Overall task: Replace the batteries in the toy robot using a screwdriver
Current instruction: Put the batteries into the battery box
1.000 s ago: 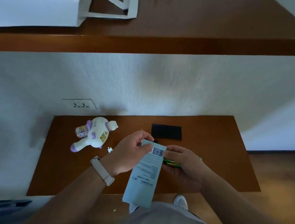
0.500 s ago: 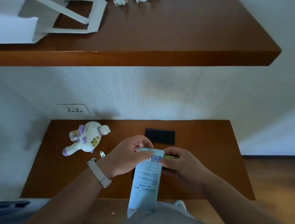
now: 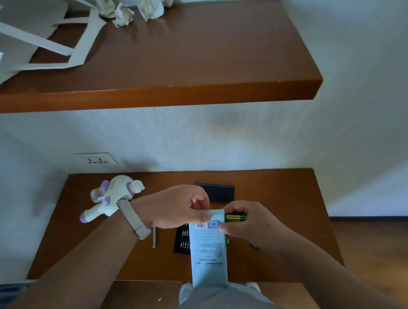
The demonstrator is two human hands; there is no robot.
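My left hand point(image 3: 178, 207) pinches the top edge of a light blue battery box point(image 3: 210, 251) held above the low wooden table point(image 3: 280, 198). My right hand point(image 3: 248, 223) grips the box's top right corner and a green and gold battery point(image 3: 235, 218) that sticks out beside it. The white and purple toy robot point(image 3: 111, 196) lies on its side at the table's left, apart from both hands. A grey screwdriver shaft point(image 3: 154, 237) lies on the table under my left wrist. An open black bit case point(image 3: 182, 238) sits partly hidden behind the box.
A black lid point(image 3: 215, 192) lies near the wall behind my hands. A wall socket point(image 3: 95, 160) sits above the table's left. A wooden shelf point(image 3: 181, 61) overhead carries crumpled paper point(image 3: 137, 5) and a white paper bag point(image 3: 32, 23). My knees are below.
The camera tilted up, showing more of the upper shelf. Both hands stayed on the box's top end, and the battery now shows at its top right corner.
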